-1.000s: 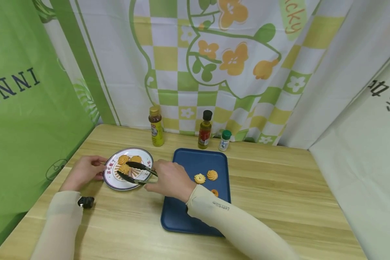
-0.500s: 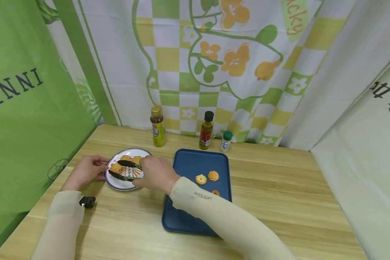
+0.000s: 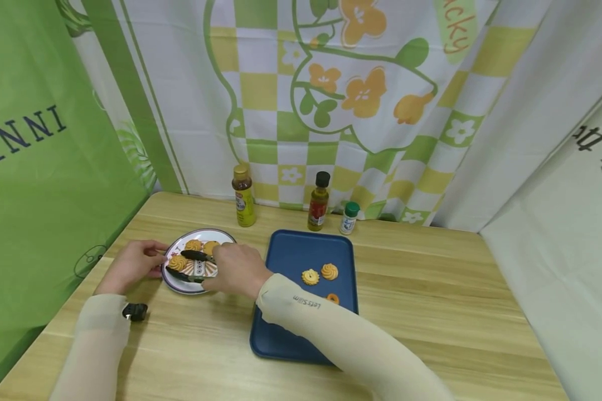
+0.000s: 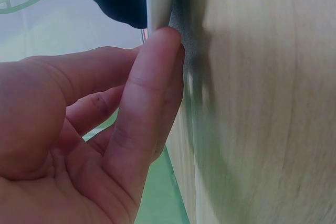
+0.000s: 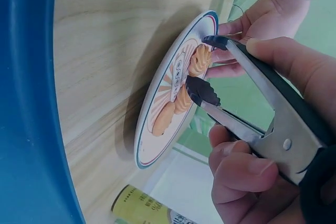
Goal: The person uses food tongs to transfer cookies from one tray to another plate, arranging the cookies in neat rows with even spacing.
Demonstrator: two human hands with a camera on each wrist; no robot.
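My left hand (image 3: pixel 135 260) pinches the left rim of a white round plate (image 3: pixel 183 288), which the left wrist view shows edge-on between thumb and fingers (image 4: pixel 149 72). My right hand (image 3: pixel 241 270) grips metal tongs (image 5: pixel 252 74) with black tips over the plate. The tips stand apart, one on either side of a swirled cookie (image 5: pixel 199 60) that lies near the plate's left rim. Behind it on the plate are another swirled cookie (image 3: pixel 193 245) and a smoother round cookie (image 3: pixel 210 247), partly covered by the right hand in the head view.
Right of the plate lies a blue tray (image 3: pixel 286 334) with a pale scalloped cookie (image 3: pixel 310 277), a swirled cookie (image 3: pixel 329 271) and a ring-shaped cookie (image 3: pixel 333 298). Along the back stand a yellow bottle (image 3: pixel 244 203), a black-capped bottle (image 3: pixel 318 206) and a green-capped jar (image 3: pixel 348 220).
The tongs and right hand have moved left over the plate, and the front swirled cookie has shifted from the plate's middle to its left side. The tips have spread. The left hand stays put.
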